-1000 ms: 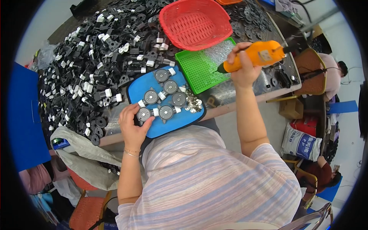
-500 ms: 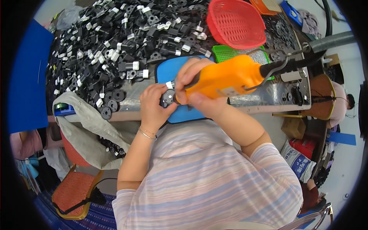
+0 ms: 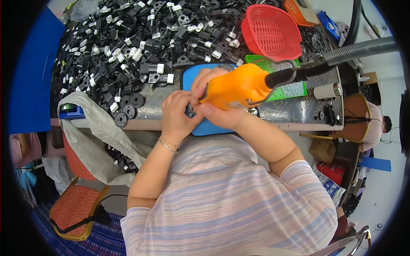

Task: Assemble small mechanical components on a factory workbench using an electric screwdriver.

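Note:
My right hand is wrapped round an orange power screwdriver, whose hanger and black cable rise to the right. The screwdriver's tip is hidden behind my fingers. Close against it, my left hand has its fingers bent round a small black plastic part, of which only a sliver shows between the two hands. Both hands are above a blue mat at the table's near edge. Whether the tip touches the part cannot be seen.
A big heap of black parts with white ends covers the left and back of the table. Black discs lie left of my hands. Beyond the mat are a green tray and a red basket. A grey cloth drapes over the left edge.
The round face of the black part, visible before, is now mostly covered by my fingers. The screwdriver has tilted and its rear end shifted left. The whole view has moved slightly.

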### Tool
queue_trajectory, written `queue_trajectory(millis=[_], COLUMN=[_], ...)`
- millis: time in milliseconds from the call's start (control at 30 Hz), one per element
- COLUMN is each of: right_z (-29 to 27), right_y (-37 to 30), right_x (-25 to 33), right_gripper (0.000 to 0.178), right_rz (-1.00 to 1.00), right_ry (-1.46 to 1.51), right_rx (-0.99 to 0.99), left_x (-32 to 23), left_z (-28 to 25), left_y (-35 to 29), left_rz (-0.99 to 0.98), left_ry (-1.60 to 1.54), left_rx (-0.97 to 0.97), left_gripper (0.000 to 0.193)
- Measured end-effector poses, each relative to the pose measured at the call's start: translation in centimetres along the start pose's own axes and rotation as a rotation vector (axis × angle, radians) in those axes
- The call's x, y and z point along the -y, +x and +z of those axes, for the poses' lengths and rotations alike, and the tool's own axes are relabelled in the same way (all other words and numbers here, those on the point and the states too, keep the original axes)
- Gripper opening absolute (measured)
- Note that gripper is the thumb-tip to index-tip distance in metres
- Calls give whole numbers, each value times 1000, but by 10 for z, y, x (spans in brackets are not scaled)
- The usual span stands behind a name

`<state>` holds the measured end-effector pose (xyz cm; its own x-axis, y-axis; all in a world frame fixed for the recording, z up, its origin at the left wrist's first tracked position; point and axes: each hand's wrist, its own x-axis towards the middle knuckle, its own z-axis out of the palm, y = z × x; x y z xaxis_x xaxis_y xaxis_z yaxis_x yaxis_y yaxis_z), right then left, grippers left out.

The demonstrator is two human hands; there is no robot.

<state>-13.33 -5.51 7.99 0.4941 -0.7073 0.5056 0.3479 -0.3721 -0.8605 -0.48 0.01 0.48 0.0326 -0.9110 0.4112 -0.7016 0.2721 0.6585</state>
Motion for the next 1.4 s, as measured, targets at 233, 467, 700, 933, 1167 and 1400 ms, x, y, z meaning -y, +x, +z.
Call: queue_trajectory(millis=[233,467,700,933,1167,1400], right_z=[3,-11,-26,-94,-127,-143], right_y=[2,-7,10,-4,-86,-129], right_x=[0,16,21,66,86,86], right_gripper=[30,33,31,28,24,30], right_rz=[51,-19,104,-170,-227,-148], right_ry=[312,297,271,344,164,-181], right_rx=[-64,1,-247,-381,-737,-761], left_x=[-4,0,-2,-14,-42,-20], left_z=[-4,-2,0,1,16,17], left_y=[5,-5,-7,2,33,32], left_rz=[2,63,107,137,313,398], left_ry=[-108,-18,21,15,319,161], left_rx=[5,44,24,86,359,350], left_gripper=[39,44,43,80,95,50])
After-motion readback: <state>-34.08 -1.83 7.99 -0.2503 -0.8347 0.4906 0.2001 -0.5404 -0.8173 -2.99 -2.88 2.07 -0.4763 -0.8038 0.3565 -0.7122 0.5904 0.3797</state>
